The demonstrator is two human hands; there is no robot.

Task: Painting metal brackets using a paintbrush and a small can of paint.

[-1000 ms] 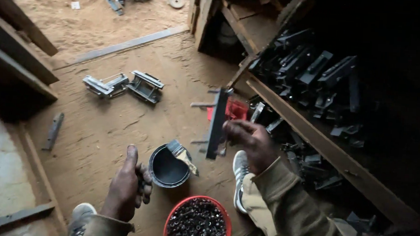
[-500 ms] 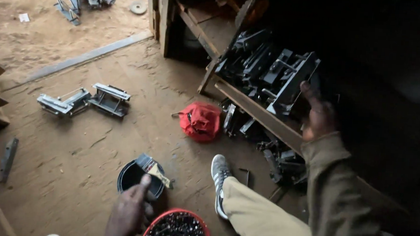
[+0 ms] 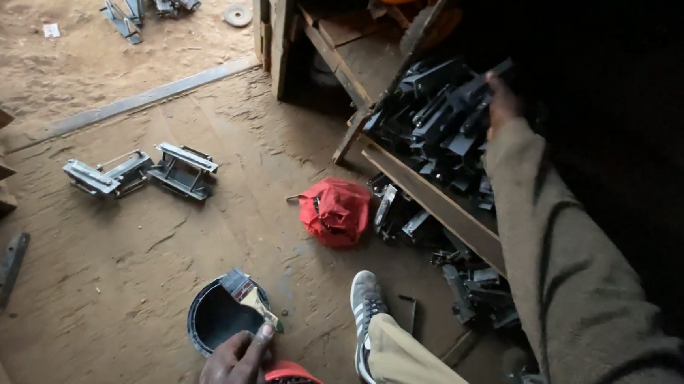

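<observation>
Far ahead of the right hand (image 3: 503, 99), on a wooden shelf (image 3: 436, 202), a heap of black metal brackets (image 3: 433, 122) is reached; the fingers seem to touch one, but it cannot be told whether it is gripped. Such pieces are judged heavy, stiff and sharp-edged, best taken by a flat bar. The left hand (image 3: 232, 363) rests loosely curled, holding nothing, just beside a paint brush (image 3: 250, 295) lying on a black tin (image 3: 211, 322).

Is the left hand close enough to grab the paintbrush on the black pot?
Probably yes. The left hand sits right at the black pot, its fingertips almost at the paintbrush handle, which lies across the rim with nothing over it.
</observation>
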